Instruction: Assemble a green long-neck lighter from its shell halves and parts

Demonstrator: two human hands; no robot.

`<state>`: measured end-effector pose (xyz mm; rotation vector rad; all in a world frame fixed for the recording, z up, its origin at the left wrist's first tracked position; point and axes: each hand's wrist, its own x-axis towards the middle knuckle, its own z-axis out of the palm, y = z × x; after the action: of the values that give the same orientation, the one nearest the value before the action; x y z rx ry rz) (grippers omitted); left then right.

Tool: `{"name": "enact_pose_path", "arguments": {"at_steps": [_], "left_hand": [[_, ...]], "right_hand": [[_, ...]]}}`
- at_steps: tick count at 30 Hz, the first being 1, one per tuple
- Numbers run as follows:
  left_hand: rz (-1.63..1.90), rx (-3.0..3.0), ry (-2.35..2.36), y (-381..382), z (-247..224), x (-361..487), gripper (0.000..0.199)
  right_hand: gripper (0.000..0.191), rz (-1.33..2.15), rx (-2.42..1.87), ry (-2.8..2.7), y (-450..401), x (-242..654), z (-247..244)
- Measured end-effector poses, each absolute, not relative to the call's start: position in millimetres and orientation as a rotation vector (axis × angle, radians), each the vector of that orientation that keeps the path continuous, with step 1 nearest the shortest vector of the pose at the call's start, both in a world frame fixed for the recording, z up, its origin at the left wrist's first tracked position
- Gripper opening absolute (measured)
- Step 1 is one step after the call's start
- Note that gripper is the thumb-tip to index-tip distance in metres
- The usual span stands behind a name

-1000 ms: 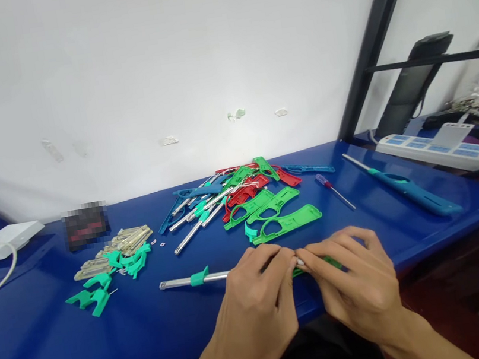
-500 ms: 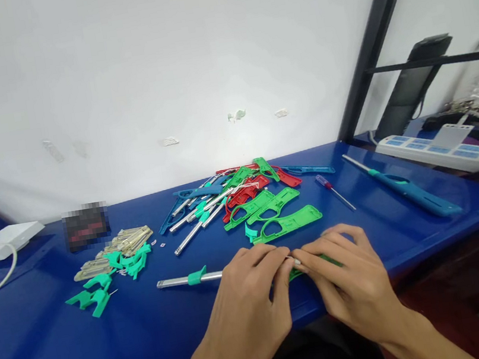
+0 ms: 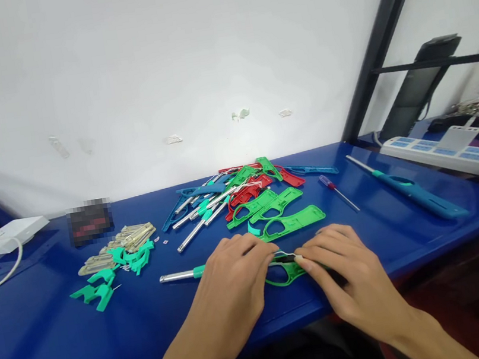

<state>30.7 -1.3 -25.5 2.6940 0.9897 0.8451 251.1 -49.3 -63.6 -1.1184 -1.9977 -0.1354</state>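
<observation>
A green lighter handle half point(image 3: 282, 281) lies at the table's front edge under both hands, with a dark part inside it. From its left end runs a metal lighter barrel point(image 3: 175, 277) with a teal collar point(image 3: 198, 271). My left hand point(image 3: 237, 282) pinches one end of a thin white tube point(image 3: 285, 252) above the handle. My right hand point(image 3: 347, 268) is closed at the tube's other end, thumb and forefinger together, over the right part of the handle, which it mostly hides.
Behind my hands lie green handle halves point(image 3: 295, 223) and a pile of red and blue handles with metal barrels point(image 3: 200, 230). Teal triggers point(image 3: 98, 292) and beige parts point(image 3: 119, 246) are at left. A screwdriver point(image 3: 338, 192), an assembled blue lighter point(image 3: 412, 189) and a power strip point(image 3: 447, 154) lie right.
My hands have drawn apart, the left one moving leftward. The thin white tube, the handle's loop and the dark part between them now show.
</observation>
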Motion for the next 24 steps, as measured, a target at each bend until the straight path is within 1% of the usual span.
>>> {"name": "enact_pose_path", "arguments": {"at_steps": [8,12,13,17,19,24], "left_hand": [[0.819,2.691,0.991,1.1,-30.3,33.8,0.026],[0.772,2.680,0.990,-1.1,-24.7,34.1,0.014],[0.745,2.683,0.997,-1.6,-23.7,33.7,0.015],[0.626,2.728,1.055,-2.0,-24.7,32.6,0.039],[0.589,2.757,1.077,-1.3,-27.2,32.8,0.042],[0.547,2.800,1.094,1.2,-30.8,33.0,0.025]], "right_hand": [[0.011,-0.074,-1.168,-1.943,-48.9,249.6,-61.9],[0.009,-0.053,-1.191,-1.924,-47.4,249.9,-62.7],[0.009,-0.049,-1.199,-1.916,-47.3,250.0,-63.1],[0.009,-0.027,-1.220,-1.895,-48.2,250.7,-63.4],[0.010,-0.015,-1.227,-1.890,-48.8,251.2,-63.0],[0.010,0.002,-1.246,-1.873,-49.1,252.2,-62.9]]}}
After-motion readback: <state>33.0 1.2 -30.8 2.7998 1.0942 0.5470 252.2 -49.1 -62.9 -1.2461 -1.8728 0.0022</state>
